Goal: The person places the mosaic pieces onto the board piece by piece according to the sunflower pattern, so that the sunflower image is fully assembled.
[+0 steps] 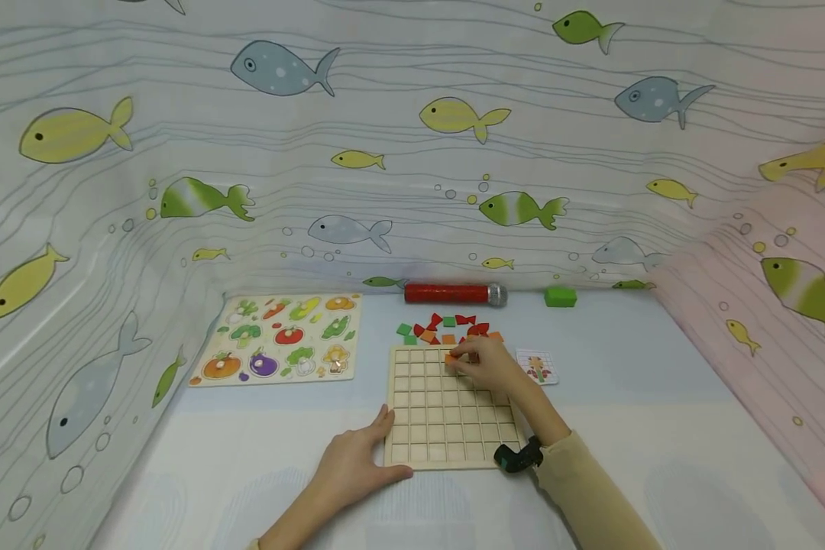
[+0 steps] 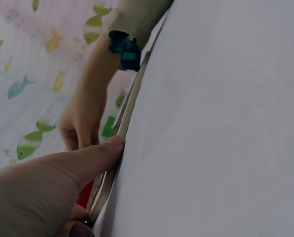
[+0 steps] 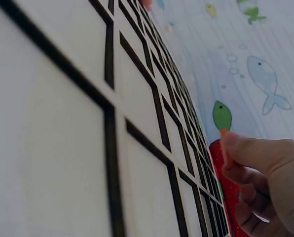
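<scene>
A pale wooden grid board [image 1: 437, 416] lies on the table in the head view. My left hand [image 1: 351, 461] rests at its near left corner, thumb along the near edge and fingers against the left side. In the left wrist view the thumb [image 2: 95, 160] presses that edge. Over the far rows of the grid, my right hand [image 1: 490, 365] pinches a small orange square tile [image 1: 450, 360] between thumb and fingertips. The right wrist view shows this tile [image 3: 224, 148] edge-on. Red pieces [image 1: 436, 320], green squares [image 1: 449, 321] and orange squares [image 1: 428, 335] lie loose beyond the board.
A card with a printed pattern [image 1: 548, 376] lies right of the board, partly behind my right arm. To the left is a vegetable puzzle board [image 1: 348, 365]. A red cylinder with a silver end [image 1: 447, 293] and a green block [image 1: 560, 297] are by the fish-printed back wall.
</scene>
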Tool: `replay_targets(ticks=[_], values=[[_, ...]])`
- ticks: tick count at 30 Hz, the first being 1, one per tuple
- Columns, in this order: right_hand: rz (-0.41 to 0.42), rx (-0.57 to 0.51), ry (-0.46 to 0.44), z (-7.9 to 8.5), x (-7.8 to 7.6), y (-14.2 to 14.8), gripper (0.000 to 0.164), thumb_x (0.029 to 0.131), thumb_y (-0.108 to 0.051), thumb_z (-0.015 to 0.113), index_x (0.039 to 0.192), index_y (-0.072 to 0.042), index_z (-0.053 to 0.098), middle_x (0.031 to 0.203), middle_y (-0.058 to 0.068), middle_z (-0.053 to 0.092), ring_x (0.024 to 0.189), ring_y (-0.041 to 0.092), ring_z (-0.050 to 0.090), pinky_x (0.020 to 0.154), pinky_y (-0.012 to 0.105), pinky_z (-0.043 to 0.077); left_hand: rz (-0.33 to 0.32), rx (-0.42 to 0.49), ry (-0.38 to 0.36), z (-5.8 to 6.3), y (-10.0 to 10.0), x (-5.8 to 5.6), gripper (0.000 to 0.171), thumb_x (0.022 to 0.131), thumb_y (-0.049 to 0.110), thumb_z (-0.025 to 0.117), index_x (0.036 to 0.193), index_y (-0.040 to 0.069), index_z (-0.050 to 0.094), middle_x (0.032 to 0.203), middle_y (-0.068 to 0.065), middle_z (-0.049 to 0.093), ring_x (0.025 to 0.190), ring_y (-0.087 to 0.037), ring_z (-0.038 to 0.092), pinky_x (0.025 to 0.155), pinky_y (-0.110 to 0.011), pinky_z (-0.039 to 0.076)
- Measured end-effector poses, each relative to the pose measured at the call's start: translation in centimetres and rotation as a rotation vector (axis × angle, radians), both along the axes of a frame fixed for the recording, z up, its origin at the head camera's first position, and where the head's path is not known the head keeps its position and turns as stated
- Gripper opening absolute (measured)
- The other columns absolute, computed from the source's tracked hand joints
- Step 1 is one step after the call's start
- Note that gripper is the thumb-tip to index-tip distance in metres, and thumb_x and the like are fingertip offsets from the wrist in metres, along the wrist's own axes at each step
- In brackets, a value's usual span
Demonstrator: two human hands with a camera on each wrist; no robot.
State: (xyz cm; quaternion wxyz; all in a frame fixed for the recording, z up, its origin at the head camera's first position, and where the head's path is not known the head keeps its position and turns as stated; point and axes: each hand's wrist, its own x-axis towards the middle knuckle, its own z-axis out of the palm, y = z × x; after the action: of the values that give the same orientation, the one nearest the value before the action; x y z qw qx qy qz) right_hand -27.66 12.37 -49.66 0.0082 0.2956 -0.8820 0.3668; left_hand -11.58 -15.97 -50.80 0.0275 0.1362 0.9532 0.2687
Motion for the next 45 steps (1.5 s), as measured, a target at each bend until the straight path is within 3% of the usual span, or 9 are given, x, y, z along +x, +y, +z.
replay_targets(ticks=[6,11,15,21,25,34,45], values=[[0.026,0.032,0.027,-0.6,0.3,-0.6,0.022,0.099,-0.025,0.077,0.115,-0.010,0.082,0.100,-0.001,0.075,0.073,0.007,0.052,0.064,0.023,0.047,0.015,0.015,0.012,-0.1,-0.1,0.2,0.100,0.076,0.064,0.087,0.151,0.005,0.058,0.158,-0.012,0.052,0.128,-0.039,0.066,0.098,-0.051,0.058],[0.038,-0.008,0.067,-1.1,0.5,-0.7,0.017,0.098,-0.019,0.079,0.111,-0.008,0.082,0.100,0.001,0.075,0.070,0.007,0.052,0.062,0.023,0.046,0.013,0.017,0.012,-0.2,-0.2,0.1,0.101,0.076,0.065,0.087,0.151,0.005,0.058,0.159,-0.011,0.051,0.129,-0.040,0.066,0.100,-0.052,0.058],[0.041,-0.038,0.062,-1.7,0.2,-0.4,0.015,0.097,-0.017,0.079,0.108,-0.008,0.082,0.103,0.002,0.075,0.072,0.006,0.055,0.064,0.024,0.049,0.008,0.020,0.013,-0.2,-0.1,-0.1,0.101,0.076,0.065,0.086,0.152,0.005,0.057,0.159,-0.012,0.051,0.129,-0.040,0.066,0.100,-0.052,0.058],[0.010,-0.059,0.034,-2.3,-0.1,-0.1,0.023,0.097,-0.018,0.080,0.117,-0.008,0.080,0.105,0.001,0.077,0.079,0.010,0.060,0.072,0.026,0.053,0.010,0.017,0.024,-0.1,-0.1,-0.2,0.101,0.076,0.064,0.088,0.152,0.005,0.058,0.158,-0.010,0.053,0.128,-0.040,0.067,0.099,-0.051,0.058],[0.004,-0.082,0.013,-2.4,0.1,0.0,0.023,0.096,-0.017,0.081,0.117,-0.008,0.080,0.104,-0.001,0.077,0.080,0.010,0.060,0.072,0.026,0.053,0.011,0.013,0.024,-0.1,0.0,0.0,0.101,0.076,0.066,0.086,0.152,0.005,0.058,0.158,-0.010,0.052,0.127,-0.040,0.067,0.099,-0.051,0.058],[0.038,-0.043,0.059,-2.3,0.2,0.1,0.015,0.097,-0.016,0.079,0.112,-0.012,0.081,0.101,-0.004,0.073,0.076,0.007,0.055,0.067,0.025,0.049,0.015,0.023,0.014,0.1,0.2,0.2,0.100,0.077,0.064,0.087,0.152,0.005,0.057,0.158,-0.011,0.053,0.129,-0.038,0.066,0.100,-0.051,0.057],[0.048,-0.040,0.024,-2.1,0.2,0.2,0.017,0.099,-0.014,0.076,0.115,-0.012,0.081,0.107,-0.002,0.074,0.079,0.010,0.056,0.070,0.025,0.049,0.015,0.023,0.014,0.1,0.1,0.1,0.100,0.076,0.063,0.087,0.152,0.005,0.057,0.158,-0.010,0.052,0.129,-0.039,0.066,0.100,-0.051,0.058]])
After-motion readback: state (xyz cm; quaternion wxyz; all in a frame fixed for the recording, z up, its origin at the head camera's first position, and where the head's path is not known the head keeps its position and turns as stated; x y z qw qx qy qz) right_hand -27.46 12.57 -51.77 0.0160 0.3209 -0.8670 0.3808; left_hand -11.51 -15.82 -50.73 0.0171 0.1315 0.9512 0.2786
